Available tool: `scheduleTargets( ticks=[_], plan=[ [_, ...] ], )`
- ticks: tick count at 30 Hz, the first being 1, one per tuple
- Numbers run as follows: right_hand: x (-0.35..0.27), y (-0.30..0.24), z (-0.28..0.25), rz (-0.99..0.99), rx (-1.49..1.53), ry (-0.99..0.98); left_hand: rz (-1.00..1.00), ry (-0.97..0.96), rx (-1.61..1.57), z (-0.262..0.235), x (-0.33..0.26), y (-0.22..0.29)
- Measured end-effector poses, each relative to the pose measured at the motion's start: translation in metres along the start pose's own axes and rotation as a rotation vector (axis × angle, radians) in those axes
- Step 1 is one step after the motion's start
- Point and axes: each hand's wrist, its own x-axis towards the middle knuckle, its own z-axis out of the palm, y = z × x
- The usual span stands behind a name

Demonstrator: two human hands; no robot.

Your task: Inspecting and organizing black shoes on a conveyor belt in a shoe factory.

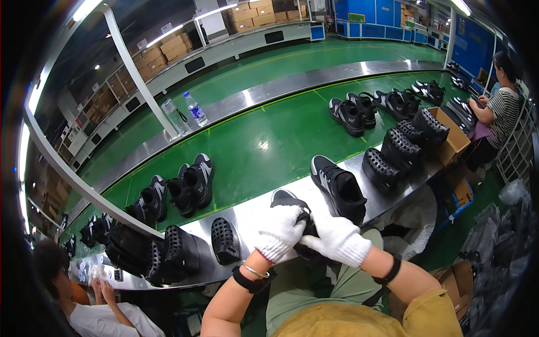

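Both gloved hands' fingers grip the black shoe (292,210): left hand (279,230) over its top, right hand (337,240) beside it, the toe pointing away.

Brown cartons (168,48) stacked along far shelves; open carton (456,137) right.

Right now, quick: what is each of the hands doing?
Left hand: gloved, closed on the black shoe at the metal ledge.
Right hand: gloved, closed on the same shoe from the other side.
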Motion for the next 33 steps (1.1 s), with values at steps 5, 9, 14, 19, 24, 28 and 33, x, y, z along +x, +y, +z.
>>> scheduleTargets(
  ticks=[5, 9, 14, 19, 24, 28, 33],
  plan=[
    [0.013, -0.002, 0.001, -0.156, -0.106, -0.034, 0.020, 0.120, -0.204, -0.014, -0.003, -0.004],
    [0.010, 0.032, -0.028, 0.099, 0.274, -0.316, -0.324, -0.009, -0.369, -0.025, -0.040, 0.000],
    [0.032, 0.050, -0.015, 0.121, 0.608, -0.505, -0.428, -0.017, -0.286, 0.000, -0.061, 0.006],
    [0.044, 0.047, 0.019, 0.282, 0.351, -0.439, -0.496, 0.105, -0.158, 0.023, -0.051, 0.005],
    [0.057, 0.033, 0.067, 0.124, 0.166, -0.104, -0.673, 0.153, -0.031, 0.044, -0.028, 0.001],
    [0.043, 0.037, 0.052, 0.073, 0.224, -0.165, -0.572, 0.141, -0.001, 0.036, -0.038, -0.001],
    [0.032, 0.049, 0.018, 0.371, 0.824, -0.215, -0.237, 0.214, -0.069, 0.014, -0.041, -0.007]
  ],
)
